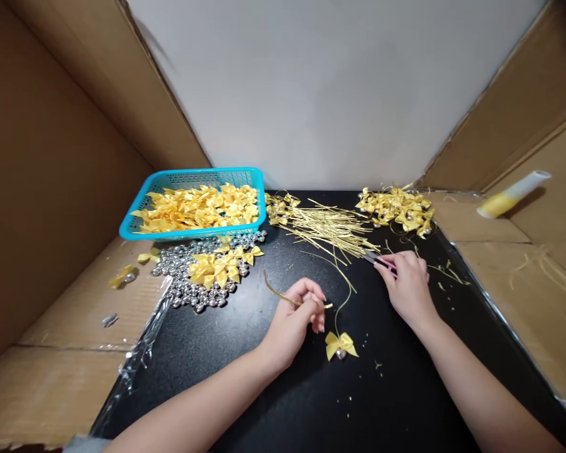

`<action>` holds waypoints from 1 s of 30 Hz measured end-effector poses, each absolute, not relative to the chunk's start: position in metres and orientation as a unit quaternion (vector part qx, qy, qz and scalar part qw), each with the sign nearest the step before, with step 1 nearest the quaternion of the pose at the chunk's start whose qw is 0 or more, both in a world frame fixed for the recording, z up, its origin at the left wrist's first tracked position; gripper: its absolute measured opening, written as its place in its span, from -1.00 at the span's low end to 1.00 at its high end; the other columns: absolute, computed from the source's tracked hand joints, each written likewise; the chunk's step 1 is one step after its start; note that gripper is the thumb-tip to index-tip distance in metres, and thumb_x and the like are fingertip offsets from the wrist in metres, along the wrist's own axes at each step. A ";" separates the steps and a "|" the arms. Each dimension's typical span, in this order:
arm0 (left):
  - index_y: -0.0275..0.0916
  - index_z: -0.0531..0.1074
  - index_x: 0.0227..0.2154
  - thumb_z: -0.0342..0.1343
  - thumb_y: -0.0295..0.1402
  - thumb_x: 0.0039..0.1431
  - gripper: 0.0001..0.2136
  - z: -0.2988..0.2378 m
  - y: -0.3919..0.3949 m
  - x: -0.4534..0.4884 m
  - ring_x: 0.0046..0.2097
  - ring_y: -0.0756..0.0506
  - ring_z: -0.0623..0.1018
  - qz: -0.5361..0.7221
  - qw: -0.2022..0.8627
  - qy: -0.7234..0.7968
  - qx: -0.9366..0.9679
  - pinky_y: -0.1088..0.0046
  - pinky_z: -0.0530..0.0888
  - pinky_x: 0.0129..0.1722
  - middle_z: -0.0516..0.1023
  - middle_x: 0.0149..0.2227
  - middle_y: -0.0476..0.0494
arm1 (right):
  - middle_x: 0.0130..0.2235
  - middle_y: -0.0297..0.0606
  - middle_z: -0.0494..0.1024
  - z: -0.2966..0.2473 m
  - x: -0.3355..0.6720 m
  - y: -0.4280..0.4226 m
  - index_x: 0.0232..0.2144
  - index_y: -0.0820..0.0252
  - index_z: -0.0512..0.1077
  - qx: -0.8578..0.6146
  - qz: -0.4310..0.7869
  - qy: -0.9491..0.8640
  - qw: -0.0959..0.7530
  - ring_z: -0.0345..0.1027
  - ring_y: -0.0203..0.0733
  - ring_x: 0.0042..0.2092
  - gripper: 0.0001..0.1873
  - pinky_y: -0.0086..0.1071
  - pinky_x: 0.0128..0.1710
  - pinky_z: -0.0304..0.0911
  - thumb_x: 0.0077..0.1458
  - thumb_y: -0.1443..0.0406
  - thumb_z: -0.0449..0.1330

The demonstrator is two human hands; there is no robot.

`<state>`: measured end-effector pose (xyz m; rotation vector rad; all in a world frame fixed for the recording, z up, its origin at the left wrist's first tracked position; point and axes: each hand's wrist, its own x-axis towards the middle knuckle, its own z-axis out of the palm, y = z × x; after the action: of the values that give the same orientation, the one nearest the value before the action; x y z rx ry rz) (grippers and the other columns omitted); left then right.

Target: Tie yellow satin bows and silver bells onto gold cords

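Note:
My left hand (298,318) pinches a short gold cord (277,292) between thumb and fingers, above the black table. Just right of it lies a yellow satin bow (340,345) with a silver heart bead at its front and a thin gold cord loop (350,292) running up from it. My right hand (409,283) grips small pink-handled scissors (387,264), mostly covered by the fingers; their grey tip touches or hovers by the right end of a pile of cut gold cords (332,228). I cannot tell whether the tip touches them.
A blue basket (128,228) of yellow bows stands at back left. Before it spread silver heart beads (170,292) with loose bows (219,267) on top. Bows with beads (399,207) are heaped at back right. Cardboard walls (500,119) flank the table; a tube (514,194) lies right.

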<state>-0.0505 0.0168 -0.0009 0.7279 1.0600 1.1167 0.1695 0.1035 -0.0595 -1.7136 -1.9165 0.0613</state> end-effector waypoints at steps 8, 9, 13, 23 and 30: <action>-0.21 0.31 -0.50 -0.08 -0.44 -0.03 -0.91 0.024 0.029 -0.070 -0.63 0.04 0.20 0.280 0.614 0.493 0.549 0.55 0.13 -0.60 0.19 -0.68 0.13 | -0.14 -0.04 0.44 -0.020 0.151 0.085 -0.13 0.19 0.43 -0.593 -0.017 -0.737 0.324 0.23 0.07 -0.12 -0.73 -0.11 -0.23 0.18 0.16 0.21 0.09; -0.21 0.33 -0.51 -0.07 -0.47 -0.02 -0.90 0.030 0.031 -0.074 -0.58 0.02 0.27 0.256 0.547 0.509 0.614 0.54 0.17 -0.56 0.27 -0.63 0.08 | -0.11 -0.04 0.43 -0.002 0.144 0.076 -0.08 0.19 0.42 -0.547 -0.009 -0.754 0.364 0.24 0.06 -0.07 -0.72 -0.11 -0.17 0.19 0.17 0.24 0.10; -0.20 0.34 -0.52 -0.04 -0.50 0.06 -0.88 0.054 0.035 -0.078 -0.50 -0.07 0.41 0.155 0.264 0.596 0.742 0.47 0.21 -0.49 0.40 -0.57 -0.03 | -0.18 -0.18 0.50 0.063 0.114 0.041 -0.07 0.06 0.43 -0.334 -0.008 -0.869 0.364 0.32 -0.07 -0.15 -0.75 -0.19 -0.13 0.14 0.19 0.27 0.14; -0.20 0.35 -0.34 -0.10 -0.50 0.09 -0.84 0.061 0.029 -0.065 -0.42 -0.22 0.54 0.050 0.114 0.594 0.795 0.42 0.27 -0.49 0.50 -0.51 -0.15 | -0.40 -0.27 0.48 0.044 0.106 0.040 -0.37 0.21 0.47 -0.401 0.000 -0.887 0.229 0.31 -0.18 -0.36 -0.85 -0.30 -0.33 0.04 0.21 0.38 0.11; -0.22 0.34 -0.29 -0.10 -0.52 0.09 -0.83 0.058 0.032 -0.054 -0.38 -0.23 0.59 -0.017 0.103 0.627 0.772 0.43 0.34 -0.48 0.57 -0.42 -0.24 | -0.28 -0.17 0.50 0.044 0.109 0.024 -0.21 0.24 0.44 -0.428 0.113 -0.874 0.201 0.37 -0.13 -0.27 -0.72 -0.27 -0.25 0.22 0.28 0.43 -0.08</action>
<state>-0.0542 0.0319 0.0577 2.2782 1.8510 -0.0513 0.1085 0.0241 0.0444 -1.1962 -2.4405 0.3156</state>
